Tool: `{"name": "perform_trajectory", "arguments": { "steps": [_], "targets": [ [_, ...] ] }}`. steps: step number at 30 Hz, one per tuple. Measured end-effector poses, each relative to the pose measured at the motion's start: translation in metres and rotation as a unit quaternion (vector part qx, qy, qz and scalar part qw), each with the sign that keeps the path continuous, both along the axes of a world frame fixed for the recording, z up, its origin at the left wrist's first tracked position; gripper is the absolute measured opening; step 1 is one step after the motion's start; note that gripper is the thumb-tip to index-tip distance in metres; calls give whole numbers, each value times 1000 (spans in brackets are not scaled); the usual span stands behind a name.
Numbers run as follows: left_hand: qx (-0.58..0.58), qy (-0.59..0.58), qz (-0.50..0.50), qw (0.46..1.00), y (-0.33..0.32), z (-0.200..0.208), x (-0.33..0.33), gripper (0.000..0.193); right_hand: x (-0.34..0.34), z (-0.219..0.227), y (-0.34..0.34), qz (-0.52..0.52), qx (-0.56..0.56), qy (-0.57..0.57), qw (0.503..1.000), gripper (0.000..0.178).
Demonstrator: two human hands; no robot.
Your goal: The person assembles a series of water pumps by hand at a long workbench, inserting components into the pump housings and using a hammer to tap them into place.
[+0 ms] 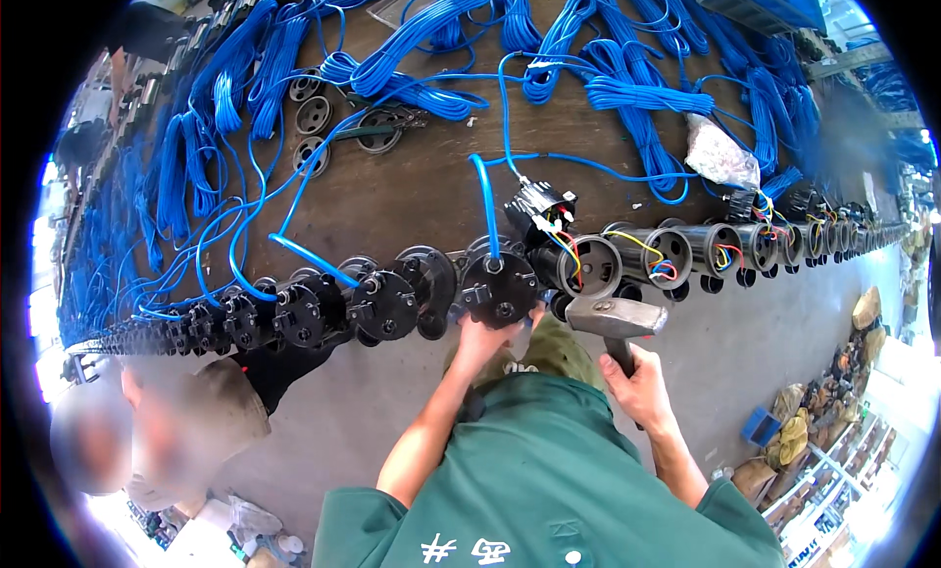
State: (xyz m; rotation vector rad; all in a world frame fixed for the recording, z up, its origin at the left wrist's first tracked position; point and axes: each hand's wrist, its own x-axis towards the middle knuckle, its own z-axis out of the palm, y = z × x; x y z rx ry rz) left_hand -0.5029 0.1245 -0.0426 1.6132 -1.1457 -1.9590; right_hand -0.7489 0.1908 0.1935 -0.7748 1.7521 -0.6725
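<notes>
My right hand (642, 387) is closed round the handle of a hammer (618, 318), its steel head raised near the table's front edge. My left hand (483, 343) grips the lower edge of a black round housing (500, 292), partly hiding its fingers. From the top of that housing rises a blue cable (485, 196). Just right of it stands an open metal cylinder (591, 264) with coloured wires at its mouth. Behind the cylinder, a black part with white connectors (542, 207) lies on the table. A capped black housing (382, 305) with its own blue cable sits left of my left hand.
Bundles of blue cable (421, 39) cover the far side of the brown table (412, 191). Loose metal rings (314, 115) and a white plastic bag (720, 154) lie there. More open cylinders (716, 246) line the right edge. A person (211, 411) is at the left.
</notes>
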Motion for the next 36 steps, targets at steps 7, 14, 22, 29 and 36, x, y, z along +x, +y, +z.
{"name": "perform_trajectory", "arguments": {
  "steps": [7,14,22,29,36],
  "targets": [
    [-286,-129,35,949,-7,102,1,89,6,65,-23,74,-224,97,967,24],
    [-515,-78,139,842,-55,148,-40,108,-16,69,-42,45,-223,215,950,18],
    [-550,-110,181,808,-64,150,-61,91,-176,45,3,-81,-78,522,846,37],
    [-705,-205,83,674,-44,213,-109,71,-292,-3,-6,110,-189,463,859,38],
    [-185,-556,-296,754,-214,147,-180,36,-300,2,-34,185,-293,440,829,45]
  ]
}}
